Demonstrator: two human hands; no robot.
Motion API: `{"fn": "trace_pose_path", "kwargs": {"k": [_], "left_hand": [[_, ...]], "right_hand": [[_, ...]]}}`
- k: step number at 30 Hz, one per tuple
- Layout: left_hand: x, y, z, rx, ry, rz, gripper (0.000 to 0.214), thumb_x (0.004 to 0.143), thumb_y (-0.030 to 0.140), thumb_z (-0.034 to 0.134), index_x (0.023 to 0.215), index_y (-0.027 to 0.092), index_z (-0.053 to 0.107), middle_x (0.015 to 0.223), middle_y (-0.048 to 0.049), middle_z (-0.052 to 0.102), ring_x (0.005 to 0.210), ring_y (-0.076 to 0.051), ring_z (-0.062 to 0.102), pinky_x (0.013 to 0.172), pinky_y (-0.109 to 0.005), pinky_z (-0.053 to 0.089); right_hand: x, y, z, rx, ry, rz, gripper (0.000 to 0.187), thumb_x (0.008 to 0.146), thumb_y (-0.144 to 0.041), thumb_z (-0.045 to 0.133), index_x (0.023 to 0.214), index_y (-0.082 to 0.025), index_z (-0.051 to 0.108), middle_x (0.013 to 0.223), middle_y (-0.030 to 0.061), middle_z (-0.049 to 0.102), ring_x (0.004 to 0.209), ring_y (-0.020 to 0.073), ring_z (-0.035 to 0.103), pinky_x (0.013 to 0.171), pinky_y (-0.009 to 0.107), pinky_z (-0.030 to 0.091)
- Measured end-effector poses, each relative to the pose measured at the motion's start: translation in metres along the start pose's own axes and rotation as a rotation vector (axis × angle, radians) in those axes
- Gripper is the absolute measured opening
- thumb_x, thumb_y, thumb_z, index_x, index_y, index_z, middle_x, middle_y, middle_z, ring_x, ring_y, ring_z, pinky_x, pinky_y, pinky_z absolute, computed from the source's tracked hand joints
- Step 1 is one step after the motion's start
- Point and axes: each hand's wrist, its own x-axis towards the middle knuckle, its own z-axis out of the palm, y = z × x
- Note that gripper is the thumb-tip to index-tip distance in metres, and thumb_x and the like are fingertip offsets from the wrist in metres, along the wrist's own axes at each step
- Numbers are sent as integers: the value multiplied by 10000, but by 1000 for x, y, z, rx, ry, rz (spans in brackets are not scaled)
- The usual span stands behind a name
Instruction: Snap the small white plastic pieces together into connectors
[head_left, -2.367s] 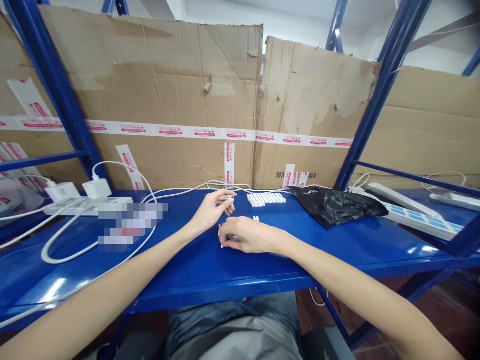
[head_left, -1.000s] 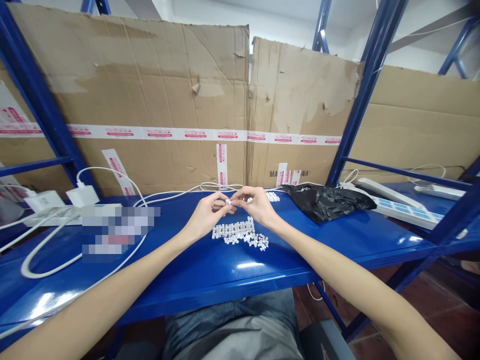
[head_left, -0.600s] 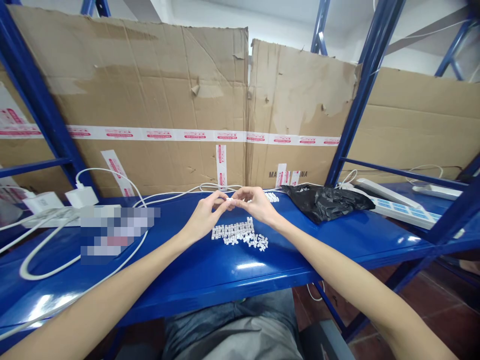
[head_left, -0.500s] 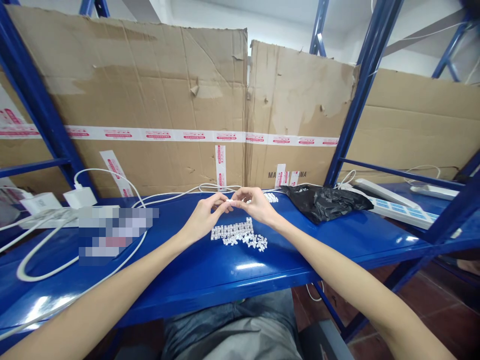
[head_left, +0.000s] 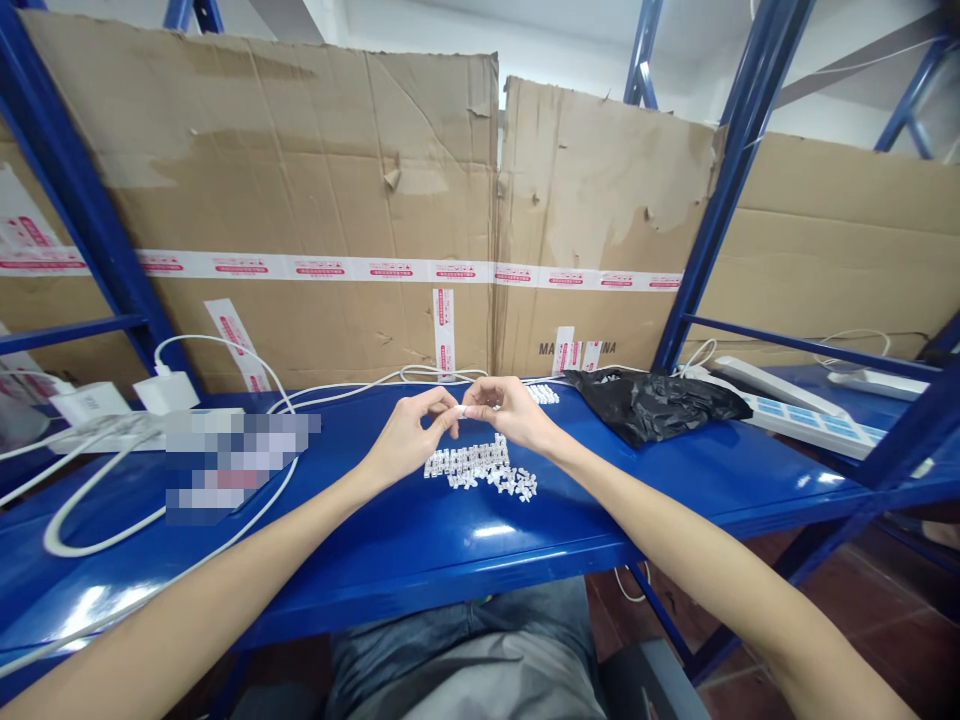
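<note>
My left hand (head_left: pixel 407 436) and my right hand (head_left: pixel 517 415) meet above the blue shelf, fingertips pinched together. Between them sits a small white plastic piece (head_left: pixel 462 411), mostly covered by the fingers; its exact kind is too small to tell. Just below my hands lies a row of white slotted plastic pieces (head_left: pixel 466 460), set side by side. A loose heap of smaller white plastic bits (head_left: pixel 517 483) touches its lower right side. Behind my right hand another group of white pieces (head_left: pixel 543 394) lies in a row, partly hidden.
A black plastic bag (head_left: pixel 652 405) lies on the blue shelf (head_left: pixel 360 580) to the right. White cables, plugs and a power strip (head_left: pixel 97 432) occupy the left, beside a blurred-out item (head_left: pixel 240 460). Cardboard sheets (head_left: pixel 315 180) stand behind, between blue uprights (head_left: pixel 720 220).
Both hands stay together at nearly the same spot, with the fingers shifting slightly around the small white piece. The whole view has drifted a little. The pieces on the shelf look unchanged.
</note>
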Motion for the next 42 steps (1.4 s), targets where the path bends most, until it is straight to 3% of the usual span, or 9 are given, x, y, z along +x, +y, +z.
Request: {"fn": "trace_pose_path", "kwargs": {"k": [4,8,10,15,20,27,32,35,42], "left_hand": [[6,-11,-1,-89,146,-86,216,962,368,583,838,191,599,690,-10,710,668,-178,659,693,-294,474],[8,-21,-1,-118,184,-130,226,947,384,588,837,187,597,693,-19,697,658,-177,656,649,-288,485],[8,-23,-1,-110,177,-133,223,945,380,586,835,186,598,687,-19,692,655,-176,654,644,-288,487],[7,-22,2,-94,143,-120,215,944,377,585,847,186,601,706,-24,696,675,-180,662,673,-301,507],[7,-21,3,-90,129,-120,207,941,371,578,848,187,597,701,-24,699,678,-182,664,687,-308,513],[6,-18,4,-134,121,-128,229,926,398,596,869,177,618,726,-34,696,693,-188,668,699,-320,524],[7,-17,5,-159,116,-145,230,916,404,609,881,177,623,735,-35,702,698,-191,672,705,-323,526],[7,-16,5,-158,115,-147,223,913,398,611,884,178,626,732,-34,706,695,-191,672,711,-327,526],[6,-17,6,-150,103,-138,232,924,404,603,884,177,629,729,-31,702,692,-189,672,700,-322,522]], "right_hand": [[-1,-7,-8,-152,-36,12,193,811,-236,784,959,-148,696,717,-16,636,657,129,547,663,268,421],[-7,-15,-8,-300,-445,-100,88,813,-214,806,844,-150,755,822,24,718,725,136,596,704,261,446],[-11,-16,-3,-353,-558,-156,88,829,-229,801,864,-151,777,868,43,738,804,158,621,752,270,457],[-16,-10,14,-496,-538,-238,148,858,-279,782,927,-148,791,894,73,739,908,204,607,815,300,461],[-15,-4,23,-526,-538,-290,64,887,-137,717,881,-152,779,874,63,744,933,205,614,873,310,459],[-19,-10,29,-516,-577,-297,134,884,-39,660,838,-137,739,927,76,719,961,197,620,900,317,477],[-21,-13,29,-568,-554,-280,39,905,-125,686,912,-136,723,994,91,705,940,197,630,868,311,492],[-20,-13,27,-615,-517,-256,98,895,-199,726,968,-135,729,983,97,712,917,205,630,834,314,499],[-19,-13,29,-644,-551,-261,64,899,-113,686,899,-138,744,970,87,735,1013,217,637,917,324,490]]}}
